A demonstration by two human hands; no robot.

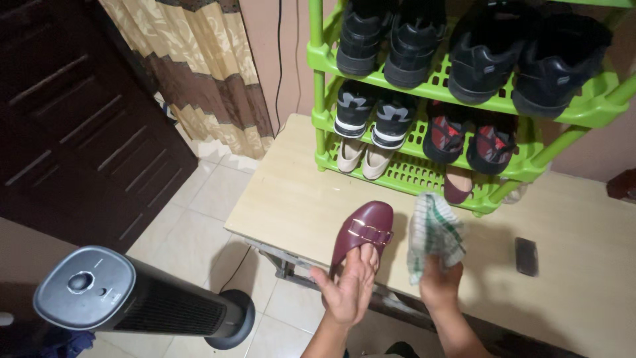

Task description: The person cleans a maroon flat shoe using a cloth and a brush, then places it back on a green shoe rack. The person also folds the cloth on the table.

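My left hand has its fingers inside a maroon flat shoe with a gold buckle and holds it up, toe away from me, over the front of a light wooden table. My right hand grips a green and white checked cloth, bunched upward just to the right of the shoe. Cloth and shoe are close but apart. The matching maroon shoe lies on the lowest shelf of a green plastic shoe rack.
The rack stands at the back of the table and holds black shoes, grey and black sneakers, red sandals and beige flats. A small dark rectangular object lies on the table at right. A grey tower fan stands on the tiled floor at left, near a dark door and a curtain.
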